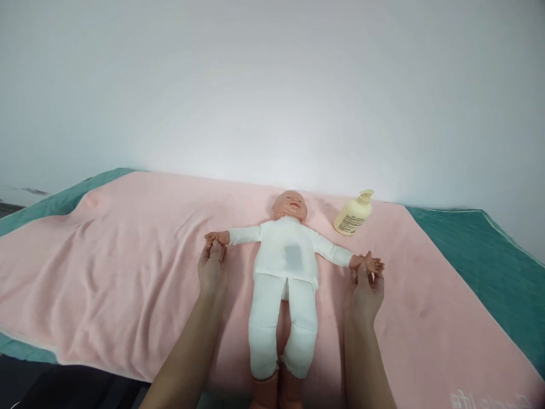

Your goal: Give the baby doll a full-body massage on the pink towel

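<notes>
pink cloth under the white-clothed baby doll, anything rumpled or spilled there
The soft pink cloth is rumpled into long folds on the picture's left, beside the white-clothed baby doll; the cloth's right side looks smoother. No spill shows.

I can see a bottle [353,217] standing on the rumpled pink blanket [128,255], a green sheet [481,250] beneath, and a pale wall [272,85] behind.

Plain pale wall [255,85] fills upper half, brightest toward middle, dimmer at corners. Light soft, diffuse. Dark smudge [34,191] low on wall, far left. Wrinkled pink blanket [123,272] spread over green cover [489,250], green showing both sides. White lettering [477,400] near blanket's lower right corner. Dark area [63,386] lower left, details unclear.
</notes>
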`<state>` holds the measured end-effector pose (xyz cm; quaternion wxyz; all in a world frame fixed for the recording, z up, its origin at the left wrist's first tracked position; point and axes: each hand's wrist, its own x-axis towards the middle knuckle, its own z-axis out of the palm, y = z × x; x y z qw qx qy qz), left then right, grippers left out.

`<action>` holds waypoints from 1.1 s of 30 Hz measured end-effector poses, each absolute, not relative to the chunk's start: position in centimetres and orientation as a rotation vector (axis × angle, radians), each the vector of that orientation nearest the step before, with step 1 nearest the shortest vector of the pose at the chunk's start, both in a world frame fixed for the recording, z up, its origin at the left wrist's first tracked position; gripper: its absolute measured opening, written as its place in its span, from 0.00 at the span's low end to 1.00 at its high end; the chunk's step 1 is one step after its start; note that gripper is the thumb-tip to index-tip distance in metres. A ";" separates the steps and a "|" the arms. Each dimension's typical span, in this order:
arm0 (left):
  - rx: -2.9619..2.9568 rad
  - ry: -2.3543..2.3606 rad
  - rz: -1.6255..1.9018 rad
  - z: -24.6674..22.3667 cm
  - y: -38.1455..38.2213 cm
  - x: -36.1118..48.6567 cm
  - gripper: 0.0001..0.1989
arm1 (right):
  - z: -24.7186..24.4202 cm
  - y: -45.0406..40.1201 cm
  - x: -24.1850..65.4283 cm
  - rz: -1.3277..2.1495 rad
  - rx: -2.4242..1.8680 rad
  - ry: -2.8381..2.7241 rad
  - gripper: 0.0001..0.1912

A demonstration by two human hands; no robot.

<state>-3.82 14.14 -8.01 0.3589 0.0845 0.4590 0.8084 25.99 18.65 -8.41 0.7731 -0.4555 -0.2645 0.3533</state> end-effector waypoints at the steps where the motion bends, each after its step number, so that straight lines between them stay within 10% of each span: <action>1: 0.276 1.235 2.093 -7.7 14.1 -3.5 0.08 | -8.1 18.4 25.6 0.713 -1.000 -0.617 0.25; 16: 2.162 1.343 1.681 -6.9 13.0 2.2 0.14 | -7.9 16.0 21.1 0.154 -0.837 -1.676 0.18; 33: 2.240 1.315 1.584 -6.7 13.4 2.3 0.14 | -7.5 16.0 20.7 0.075 -0.756 -1.812 0.17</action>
